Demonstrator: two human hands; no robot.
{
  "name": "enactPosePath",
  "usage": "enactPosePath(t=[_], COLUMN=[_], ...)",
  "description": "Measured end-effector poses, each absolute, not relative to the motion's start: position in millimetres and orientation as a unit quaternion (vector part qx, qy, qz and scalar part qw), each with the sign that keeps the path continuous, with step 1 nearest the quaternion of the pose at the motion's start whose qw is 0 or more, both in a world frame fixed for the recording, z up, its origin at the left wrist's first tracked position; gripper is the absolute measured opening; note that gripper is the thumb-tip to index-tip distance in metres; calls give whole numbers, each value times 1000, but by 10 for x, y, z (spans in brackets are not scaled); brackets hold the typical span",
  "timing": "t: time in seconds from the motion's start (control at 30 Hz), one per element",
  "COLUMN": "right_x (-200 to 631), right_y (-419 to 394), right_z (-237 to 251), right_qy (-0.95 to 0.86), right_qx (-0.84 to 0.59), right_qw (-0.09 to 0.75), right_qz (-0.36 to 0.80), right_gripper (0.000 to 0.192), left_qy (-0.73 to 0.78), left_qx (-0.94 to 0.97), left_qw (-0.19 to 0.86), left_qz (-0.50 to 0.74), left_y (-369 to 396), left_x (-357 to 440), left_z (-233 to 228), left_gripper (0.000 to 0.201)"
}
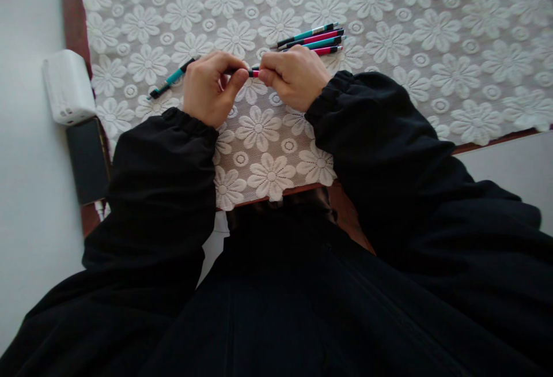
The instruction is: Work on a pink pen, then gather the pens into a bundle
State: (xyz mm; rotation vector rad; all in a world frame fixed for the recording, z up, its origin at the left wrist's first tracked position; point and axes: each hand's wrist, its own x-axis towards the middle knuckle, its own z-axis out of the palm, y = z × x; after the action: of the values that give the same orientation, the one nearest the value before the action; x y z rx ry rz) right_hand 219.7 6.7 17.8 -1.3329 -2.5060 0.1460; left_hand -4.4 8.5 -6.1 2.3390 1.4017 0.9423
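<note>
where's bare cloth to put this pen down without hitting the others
Widest free patch: the lace tablecloth right of the pile of four pens, out to the table's right edge. More bare cloth lies between the forearms, under the left hand and right hand. Crowded: around the held pen, the pile behind it and the lone teal pen by the left hand.

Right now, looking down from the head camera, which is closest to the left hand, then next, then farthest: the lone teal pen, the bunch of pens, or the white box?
1. Lone teal pen, just left of the left hand.
2. Bunch of pens, beyond the right hand.
3. White box, far left, off the cloth.
</note>
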Motion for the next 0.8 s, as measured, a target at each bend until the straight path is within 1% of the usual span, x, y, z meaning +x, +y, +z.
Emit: enactPosePath(t=[0.17,0.27,0.37,0.53,0.63,0.8], right_x=[2200,2199,2200,2206,2213,2232], right_y=[95,97,87,81,97,152], right_z=[148,161,181,198,187,145], right_qy=[-885,-877,-879,-884,-883,-875], right_qx=[-439,-453,-450,-442,-445,-458], right_qw=[149,149,145,139,139,149], right_qz=[52,51,60,60,54,43], right_gripper=[42,41,37,31,32,38], left_qy=[469,478,481,488,501,514], left_qx=[814,808,805,802,803,805], left_qw=[154,164,177,158,163,175], left_qz=[306,304,299,306,280,240], left_y=[83,78,91,104,96,80], left_x=[-45,-47,-59,-58,-51,-48], left_z=[-100,-83,-80,-108,-115,-88], left_gripper=[34,37,32,28,28,35])
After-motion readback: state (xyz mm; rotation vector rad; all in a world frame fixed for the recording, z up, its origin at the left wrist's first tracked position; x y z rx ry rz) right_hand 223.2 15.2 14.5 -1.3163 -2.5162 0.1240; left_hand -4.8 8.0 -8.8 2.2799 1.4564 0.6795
